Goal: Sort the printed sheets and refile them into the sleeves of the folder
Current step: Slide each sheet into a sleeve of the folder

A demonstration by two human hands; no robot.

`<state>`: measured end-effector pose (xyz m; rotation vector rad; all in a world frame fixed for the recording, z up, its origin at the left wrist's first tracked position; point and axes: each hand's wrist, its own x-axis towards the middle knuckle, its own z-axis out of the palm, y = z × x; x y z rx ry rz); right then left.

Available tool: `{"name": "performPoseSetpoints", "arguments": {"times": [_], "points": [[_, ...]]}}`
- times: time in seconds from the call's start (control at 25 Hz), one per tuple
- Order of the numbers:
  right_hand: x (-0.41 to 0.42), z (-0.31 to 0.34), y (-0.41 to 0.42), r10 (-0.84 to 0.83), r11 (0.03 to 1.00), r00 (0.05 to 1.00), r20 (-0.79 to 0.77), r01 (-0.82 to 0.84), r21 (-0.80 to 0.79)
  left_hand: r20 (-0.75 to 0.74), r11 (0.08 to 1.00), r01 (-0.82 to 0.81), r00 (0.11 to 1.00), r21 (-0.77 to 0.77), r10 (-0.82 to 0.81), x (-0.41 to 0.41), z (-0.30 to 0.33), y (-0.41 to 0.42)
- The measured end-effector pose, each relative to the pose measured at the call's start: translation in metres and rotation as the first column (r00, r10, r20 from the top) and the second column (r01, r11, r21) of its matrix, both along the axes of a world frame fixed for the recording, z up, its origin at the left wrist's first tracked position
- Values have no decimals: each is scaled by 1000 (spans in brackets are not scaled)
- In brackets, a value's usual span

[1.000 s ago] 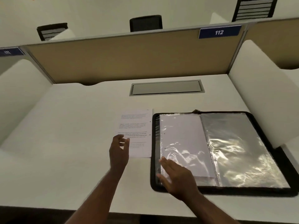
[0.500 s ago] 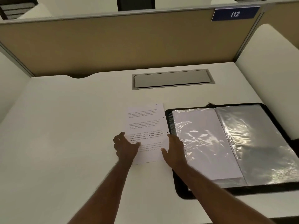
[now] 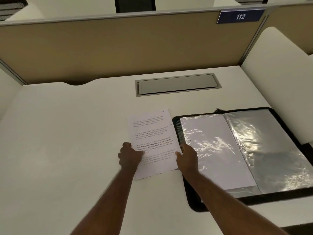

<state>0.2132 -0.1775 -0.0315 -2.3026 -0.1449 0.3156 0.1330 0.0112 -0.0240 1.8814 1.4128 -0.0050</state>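
So the printed sheet [image 3: 153,141] is lying on the desk [image 3: 67,150] just left of the open folder [image 3: 288,116], tilted a bit, text facing up; its right edge sits right beside the folder's black border, maybe touching it, hard to say. Both hands are on it; the left hand [image 3: 129,156] has its fingers curled at the sheet's left edge with the thumb over the paper, so it looks like a pinch on that side; the right hand [image 3: 187,156] grips the right edge the same way, thumb on the text, fingers out of sight underneath or alongside.

Folder's left page shows a clear sleeve [image 3: 208,146] with a blank white sheet already inside; the right sleeve [image 3: 274,150] is just glare, can't tell what's in it.

My read: this is the pick-up/check step, sheet not yet refiled. Next move probably needs lifting it flat without creasing, finding a free sleeve, then lining up the edge with the sleeve's opening; thin plastic tends to cling, so one hand may have to hold it open.
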Motion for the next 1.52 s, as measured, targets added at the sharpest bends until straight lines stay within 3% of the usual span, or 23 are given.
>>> {"name": "performPoseSetpoints", "arguments": {"times": [0.12, 0.28, 0.4, 0.52, 0.72, 1.0, 1.12, 1.28, 1.4, 1.44, 1.52], "points": [[4, 8, -5, -41, 997, 999, 4, 41, 60, 142, 997, 63, 988, 35, -67, -2, -3, 5], [11, 31, -17, -102, 977, 994, 33, 94, 192, 308, 993, 30, 949, 110, -63, 0, 15, -1], [13, 48, -33, -161, 886, 976, -146, 208, 414, 426, 998, -21, 905, 57, -5, 3, 28, -15], [7, 63, -62, -111, 736, 939, -324, 297, 609, 501, 998, -52, 865, 17, 37, 11, 36, -41], [2, 62, -123, -143, 684, 910, -388, 375, 626, 580, 992, -42, 808, -117, 103, 29, 49, -118], [4, 71, -232, -282, 583, 880, -382, 473, 661, 680, 957, 176, 733, -232, 31, 52, 66, -245], [5, 74, -292, -368, 537, 848, -382, 529, 657, 707, 917, 344, 700, -204, -105, 62, 66, -291], [1, 79, -374, -524, 480, 788, -324, 587, 652, 688, 848, 528, 630, -38, -361, 83, 59, -345], [-3, 75, -426, -613, 426, 732, -297, 623, 656, 593, 776, 620, 584, 117, -555, 103, 43, -381], [-6, 73, -441, -642, 413, 710, -289, 638, 649, 530, 730, 654, 554, 201, -642, 111, 34, -392], [-13, 66, -470, -694, 381, 662, -283, 671, 637, 333, 552, 751, 449, 363, -829, 128, 17, -417]]}}
